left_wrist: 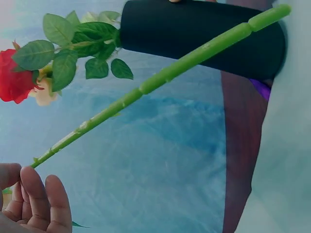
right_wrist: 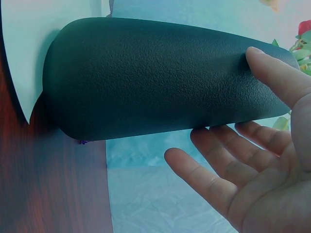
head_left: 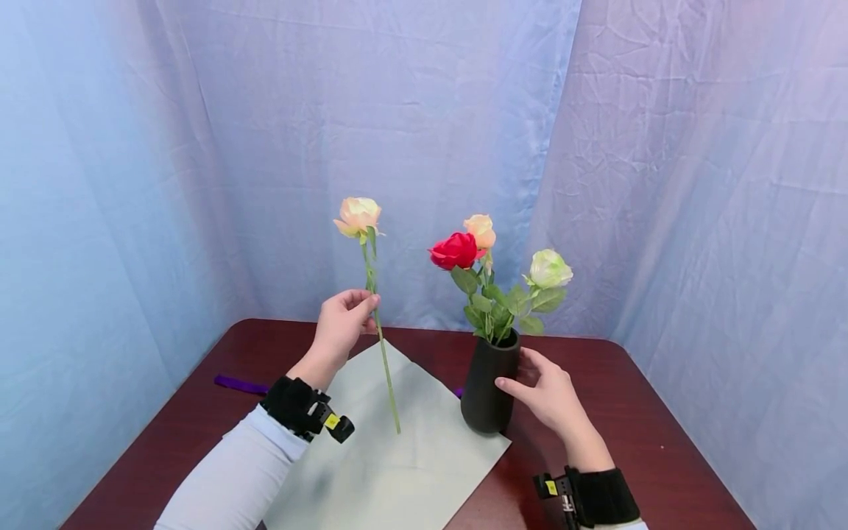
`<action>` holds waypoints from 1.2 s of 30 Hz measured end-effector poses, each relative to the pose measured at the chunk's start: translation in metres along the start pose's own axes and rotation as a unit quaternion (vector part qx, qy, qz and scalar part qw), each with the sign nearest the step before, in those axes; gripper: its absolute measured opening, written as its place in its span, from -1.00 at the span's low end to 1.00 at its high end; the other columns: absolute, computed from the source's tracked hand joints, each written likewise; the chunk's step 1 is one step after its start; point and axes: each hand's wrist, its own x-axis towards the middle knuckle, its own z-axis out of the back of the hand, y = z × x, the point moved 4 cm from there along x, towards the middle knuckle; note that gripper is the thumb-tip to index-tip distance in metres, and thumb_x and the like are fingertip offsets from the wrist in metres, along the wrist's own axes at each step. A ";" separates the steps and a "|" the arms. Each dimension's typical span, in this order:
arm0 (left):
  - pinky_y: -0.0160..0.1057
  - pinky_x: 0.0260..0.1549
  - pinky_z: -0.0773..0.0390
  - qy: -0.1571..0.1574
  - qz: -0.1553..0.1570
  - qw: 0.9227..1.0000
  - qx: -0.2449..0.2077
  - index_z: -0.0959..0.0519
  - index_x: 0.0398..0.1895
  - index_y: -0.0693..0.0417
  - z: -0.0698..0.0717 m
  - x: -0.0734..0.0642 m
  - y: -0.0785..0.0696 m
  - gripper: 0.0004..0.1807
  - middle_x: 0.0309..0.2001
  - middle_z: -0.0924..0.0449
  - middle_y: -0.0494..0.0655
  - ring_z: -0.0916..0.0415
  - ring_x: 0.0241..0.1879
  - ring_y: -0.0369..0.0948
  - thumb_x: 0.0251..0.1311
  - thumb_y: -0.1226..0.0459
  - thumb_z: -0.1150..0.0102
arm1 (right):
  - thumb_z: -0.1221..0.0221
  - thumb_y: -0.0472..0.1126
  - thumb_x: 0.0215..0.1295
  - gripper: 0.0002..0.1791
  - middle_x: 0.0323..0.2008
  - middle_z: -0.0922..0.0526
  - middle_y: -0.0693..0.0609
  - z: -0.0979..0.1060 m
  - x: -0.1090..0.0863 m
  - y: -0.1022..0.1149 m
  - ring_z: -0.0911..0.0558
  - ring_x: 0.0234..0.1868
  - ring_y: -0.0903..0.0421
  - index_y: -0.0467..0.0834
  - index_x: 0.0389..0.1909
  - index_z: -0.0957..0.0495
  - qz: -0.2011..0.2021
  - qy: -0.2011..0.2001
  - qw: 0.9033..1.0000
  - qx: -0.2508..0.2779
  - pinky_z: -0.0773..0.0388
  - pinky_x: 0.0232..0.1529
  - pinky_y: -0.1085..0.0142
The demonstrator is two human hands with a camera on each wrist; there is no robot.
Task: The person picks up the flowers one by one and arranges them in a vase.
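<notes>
My left hand [head_left: 344, 324] pinches the green stem of a pale peach artificial rose [head_left: 359, 216] between thumb and fingers. The flower head points up, and the stem's lower end slants down to the right over the paper. In the left wrist view, that bare stem [left_wrist: 160, 80] crosses in front of the black vase. The black vase [head_left: 489, 390] stands upright and contains a red rose [head_left: 455, 251], a peach rose [head_left: 481, 231] and a green-white rose [head_left: 549, 269]. My right hand [head_left: 546, 390] holds the vase's right side, thumb in front, several fingertips at its far edge.
A pale green-grey sheet of wrapping paper [head_left: 397, 471] lies on the dark red-brown table [head_left: 662, 442], one corner beside the vase's base. A purple ribbon [head_left: 240, 384] lies at the left, partly covered. Light blue curtains [head_left: 371, 110] hang behind and at both sides.
</notes>
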 end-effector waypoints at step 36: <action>-0.30 -0.46 -0.55 -0.084 -0.024 0.971 -0.223 -0.57 -0.38 0.08 0.026 -0.018 -0.007 -0.73 -0.32 -0.66 -0.07 -0.46 -0.61 -0.24 0.23 0.11 -0.41 | -0.44 0.08 0.22 -0.13 0.23 -0.57 -0.22 -0.001 0.001 0.000 -0.62 0.17 -0.17 -0.17 0.45 -0.34 0.000 -0.004 1.000 -0.007 -0.62 0.03 -0.07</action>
